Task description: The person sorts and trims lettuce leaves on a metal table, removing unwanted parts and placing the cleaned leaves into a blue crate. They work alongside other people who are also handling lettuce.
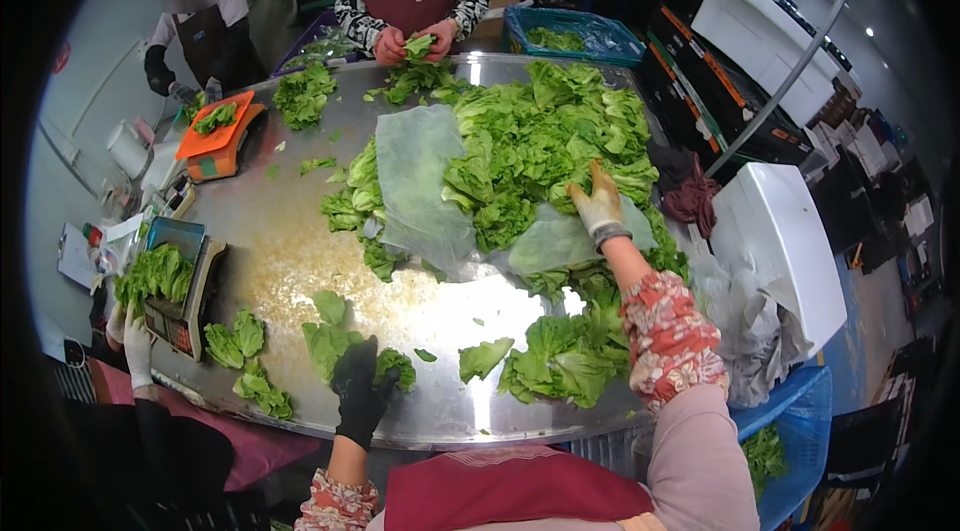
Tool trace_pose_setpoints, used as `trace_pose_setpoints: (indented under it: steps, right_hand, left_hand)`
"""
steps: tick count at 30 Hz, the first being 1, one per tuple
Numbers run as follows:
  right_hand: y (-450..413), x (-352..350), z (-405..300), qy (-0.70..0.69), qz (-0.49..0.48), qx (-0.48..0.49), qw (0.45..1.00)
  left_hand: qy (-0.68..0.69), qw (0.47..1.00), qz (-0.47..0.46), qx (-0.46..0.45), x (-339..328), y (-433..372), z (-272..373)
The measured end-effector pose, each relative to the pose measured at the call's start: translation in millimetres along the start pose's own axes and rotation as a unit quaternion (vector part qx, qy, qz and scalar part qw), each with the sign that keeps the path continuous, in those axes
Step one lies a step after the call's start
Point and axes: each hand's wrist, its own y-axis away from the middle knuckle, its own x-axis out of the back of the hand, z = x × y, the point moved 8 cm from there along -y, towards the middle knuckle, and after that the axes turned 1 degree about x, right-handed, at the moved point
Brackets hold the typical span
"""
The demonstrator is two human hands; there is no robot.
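Note:
My left hand (358, 390), in a black glove, is low over the steel table (277, 246). Loose lettuce leaves (328, 342) lie beside its fingers, and a small leaf piece (396, 369) is by the thumb. Whether it grips any of them is hidden. My right hand (598, 207), in a stained white glove, reaches onto the big lettuce heap (540, 133) with fingers spread and nothing visibly held. Under its wrist lies a translucent plastic sheet (551, 240); another sheet (421, 178) covers the heap's left part. A smaller lettuce pile (566, 360) rests near the front edge.
Across the table a person's hands (416, 41) hold lettuce. Two scales carry lettuce: an orange one (214, 163) and one at left (206, 298), where a white-gloved hand (137, 351) touches the leaves. A white foam box (780, 253) and blue-lined basket (787, 448) stand right.

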Motion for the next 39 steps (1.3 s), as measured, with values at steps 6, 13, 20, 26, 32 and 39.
trace_pose_setpoints:
  steps: [6,13,20,26,32,39]
  right_hand:
    - [-52,-68,-34,0.008,-0.224,-0.054,0.973]
    - [11,-61,-67,-0.227,-0.04,0.024,0.973]
    - [127,-58,-125,-0.288,0.0,0.187,0.939]
    - [205,-110,-163,-0.162,-0.278,0.267,0.908]
    - [191,-73,-208,-0.281,-0.424,0.239,0.827]
    - [46,-106,-111,-0.143,-0.153,0.128,0.969]
  left_hand:
    - [0.128,0.991,-0.023,0.018,-22,-15,41]
    - [0.013,0.985,-0.162,-0.062,-115,-19,111]
    - [0.077,0.949,-0.255,-0.171,-144,5,174]
    - [0.184,0.926,-0.288,-0.158,-149,12,167]
    - [0.182,0.925,-0.288,-0.167,-145,4,154]
    - [0.231,0.939,-0.195,-0.166,-131,7,148]
